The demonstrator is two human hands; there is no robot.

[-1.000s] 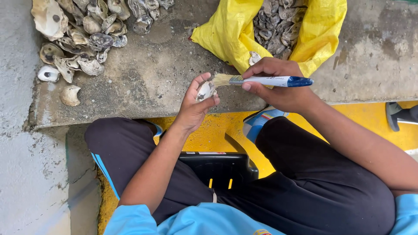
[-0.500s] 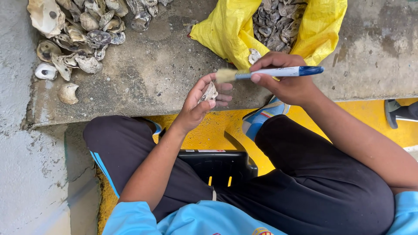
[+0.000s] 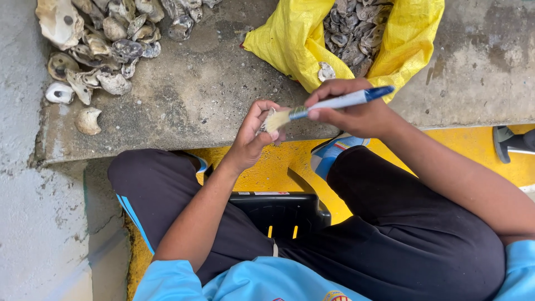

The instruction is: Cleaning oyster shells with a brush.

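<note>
My left hand [image 3: 253,134] grips a small pale oyster shell [image 3: 267,118] just above the front edge of the concrete ledge [image 3: 212,95]. My right hand [image 3: 351,111] holds a paintbrush [image 3: 329,103] with a white and blue handle. Its light bristles rest on the shell. Most of the shell is hidden by my fingers and the bristles.
A pile of several oyster shells [image 3: 100,39] lies at the ledge's far left. An open yellow bag [image 3: 301,44] holding more shells [image 3: 356,33] sits behind my hands. A black stool [image 3: 281,214] is between my legs, a yellow floor [image 3: 479,150] lies below, and a shoe [image 3: 510,142] shows at right.
The brush has swung so its handle points up to the right, and its bristles have slid across the shell. Both hands stay at the ledge's edge.
</note>
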